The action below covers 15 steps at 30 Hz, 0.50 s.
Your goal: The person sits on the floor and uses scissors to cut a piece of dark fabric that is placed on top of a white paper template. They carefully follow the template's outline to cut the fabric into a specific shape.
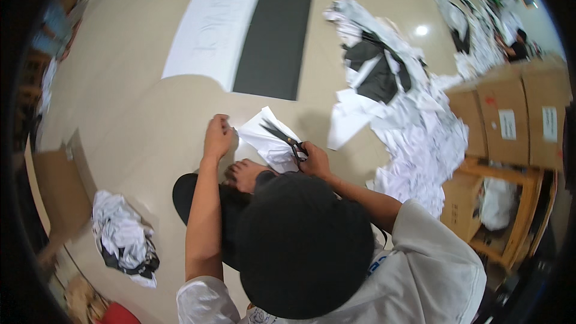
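Observation:
My right hand [315,161] grips a pair of black-handled scissors [288,138], its blades parted and pointing up and left over a creased piece of white cloth [264,133] on the floor. Just left of that cloth, my left hand [218,137] is raised with its fingers curled together. Whether anything is pinched in them is hidden. Toes of a bare foot [243,174] show between my arms, close to the cloth. A black cap [306,246] blocks the view of the lower middle.
Ahead lies a flat white-and-black sheet [271,42]. A long heap of white and black cloth scraps [420,126] spreads at right, beside cardboard boxes [504,117] on a wooden rack [522,216]. At left are a smaller cloth pile [123,234] and an open carton [63,186].

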Tool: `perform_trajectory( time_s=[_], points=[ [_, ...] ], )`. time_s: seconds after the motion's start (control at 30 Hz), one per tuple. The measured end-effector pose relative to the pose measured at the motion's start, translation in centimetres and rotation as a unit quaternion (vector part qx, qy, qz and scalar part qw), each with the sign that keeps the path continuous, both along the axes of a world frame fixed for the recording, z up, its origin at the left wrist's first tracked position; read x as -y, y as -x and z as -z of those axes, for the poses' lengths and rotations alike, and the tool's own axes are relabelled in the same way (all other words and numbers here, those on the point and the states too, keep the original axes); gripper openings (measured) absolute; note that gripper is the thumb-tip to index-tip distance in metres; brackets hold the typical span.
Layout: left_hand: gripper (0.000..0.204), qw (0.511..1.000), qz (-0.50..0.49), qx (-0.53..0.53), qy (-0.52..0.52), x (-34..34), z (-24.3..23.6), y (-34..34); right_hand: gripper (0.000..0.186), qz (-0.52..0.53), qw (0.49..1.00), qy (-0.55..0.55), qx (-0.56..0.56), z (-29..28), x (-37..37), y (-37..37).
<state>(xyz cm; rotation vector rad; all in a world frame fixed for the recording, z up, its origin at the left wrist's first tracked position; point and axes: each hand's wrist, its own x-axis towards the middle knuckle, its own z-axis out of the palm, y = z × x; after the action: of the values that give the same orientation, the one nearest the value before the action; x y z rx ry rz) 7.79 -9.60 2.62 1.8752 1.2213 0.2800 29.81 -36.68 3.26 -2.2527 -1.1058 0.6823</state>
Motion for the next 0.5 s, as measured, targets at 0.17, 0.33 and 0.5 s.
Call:
perform_trajectory(
  time_s=[0.17, 0.33, 0.5],
  points=[
    [0.067, 0.984, 0.102, -0.020, -0.148, 2.0, -2.8, -7.8, 0.037, 0.164, 0.978, 0.048, -0.117, -3.4, 8.9, -4.7],
    [0.051, 0.962, 0.183, -0.005, -0.201, 1.7, -2.1, -12.3, 0.031, 0.350, 0.895, -0.031, -0.275, -6.4, 15.5, -10.0],
    [0.017, 0.968, 0.175, -0.081, -0.159, 1.0, -1.4, -14.6, 0.040, 0.624, 0.742, -0.082, 0.230, -8.7, 26.3, -25.2]
  ],
)
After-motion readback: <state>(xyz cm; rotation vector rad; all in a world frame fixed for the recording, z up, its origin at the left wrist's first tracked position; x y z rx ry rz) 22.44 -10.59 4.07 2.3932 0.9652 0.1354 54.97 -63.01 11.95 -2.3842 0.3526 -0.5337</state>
